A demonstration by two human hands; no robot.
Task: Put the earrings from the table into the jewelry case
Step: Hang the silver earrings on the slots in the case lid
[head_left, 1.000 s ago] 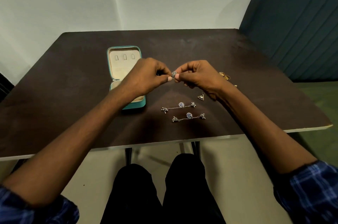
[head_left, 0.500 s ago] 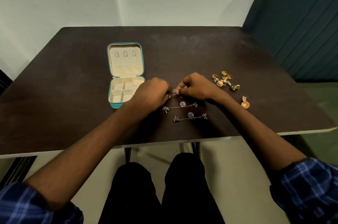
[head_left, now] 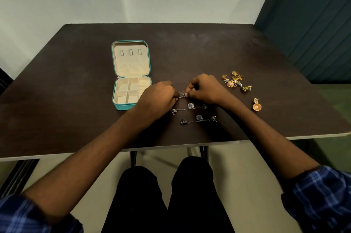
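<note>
Both hands are meeting low over the middle of the dark table [head_left: 190,46], fingers curled. The left hand [head_left: 159,97] and the right hand [head_left: 204,88] are each pinching one small silver earring [head_left: 182,94] between them, thumb and fingertips closed tight on it from either side. Whether the piece is touching the tabletop cannot be told.

The jewelry case [head_left: 131,75] is lying open just beside the left hand, toward the table's left edge, its lid flat toward the far edge and its cream compartments showing; the left hand is covering the case's near right corner.

Two long silver chain earrings [head_left: 190,107] [head_left: 198,118] with blue flower centres are lying side by side just in front of the hands, toward the near edge. A cluster of gold earrings [head_left: 235,80] is sitting near the right hand, toward the right edge, and a single gold earring [head_left: 257,105] is lying apart from it, nearer the person.
</note>
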